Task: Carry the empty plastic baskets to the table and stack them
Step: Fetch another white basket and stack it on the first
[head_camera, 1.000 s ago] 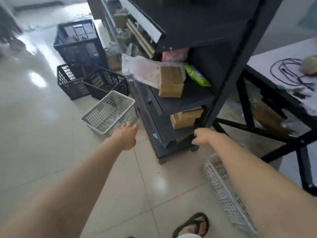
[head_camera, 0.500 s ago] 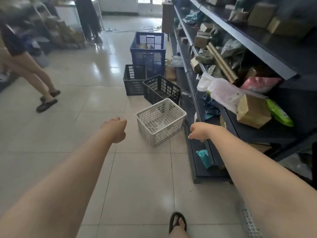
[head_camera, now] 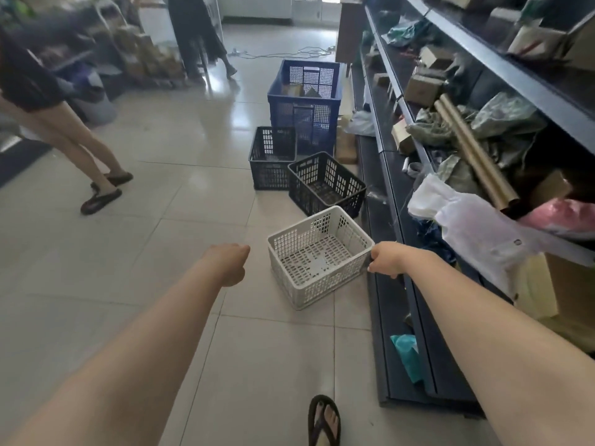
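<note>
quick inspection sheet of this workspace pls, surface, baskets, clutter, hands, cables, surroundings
surface: pale glossy floor tiles; no table in view
job's things: empty white plastic basket nearest; two black plastic baskets behind it; tall blue plastic crate farthest, boxes inside
clutter: long dark shelving unit holds cardboard boxes, cardboard tubes, a white plastic bag and green fabric
grippers: left hand loosely closed, empty, short of the white basket; right hand at its right rim, grip not clear
cables: white cable on the far floor
surroundings: two people at left, piled goods behind them
</note>
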Motion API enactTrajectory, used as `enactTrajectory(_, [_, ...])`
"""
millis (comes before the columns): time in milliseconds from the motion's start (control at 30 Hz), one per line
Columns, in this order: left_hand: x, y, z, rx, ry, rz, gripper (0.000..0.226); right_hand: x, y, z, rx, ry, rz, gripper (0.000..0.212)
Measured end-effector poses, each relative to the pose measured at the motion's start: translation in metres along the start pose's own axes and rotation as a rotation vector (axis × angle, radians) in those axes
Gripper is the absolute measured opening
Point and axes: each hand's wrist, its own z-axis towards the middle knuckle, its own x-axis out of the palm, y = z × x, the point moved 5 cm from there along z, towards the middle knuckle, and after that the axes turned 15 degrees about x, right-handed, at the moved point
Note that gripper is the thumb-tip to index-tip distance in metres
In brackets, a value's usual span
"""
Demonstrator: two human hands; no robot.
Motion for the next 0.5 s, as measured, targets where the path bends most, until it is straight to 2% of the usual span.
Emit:
enactTrajectory(100, [0.007, -0.002, 0.049, -0.007, 0.077, -0.147, 0.047, -0.019, -0.007, 0.044, 0.027, 0.056, -0.01, 0.022])
enactTrajectory(233, [0.014, 0.011, 0.092, -0.009, 0.185, -0.19, 0.046, -0.039, 0.002, 0.097, 0.027, 0.116, -0.014, 0.02])
enactTrajectory(400, [0.005, 0.064, 0.165, -0.05, 0.183, -0.274, 0.045, -0.061, 0.029, 0.18, 0.048, 0.139, -0.053, 0.016])
enactTrajectory(500, [0.006, 0.096, 0.214, -0.074, 0.223, -0.265, 0.045, -0.077, 0.053, 0.231, 0.05, 0.166, -0.011, 0.027])
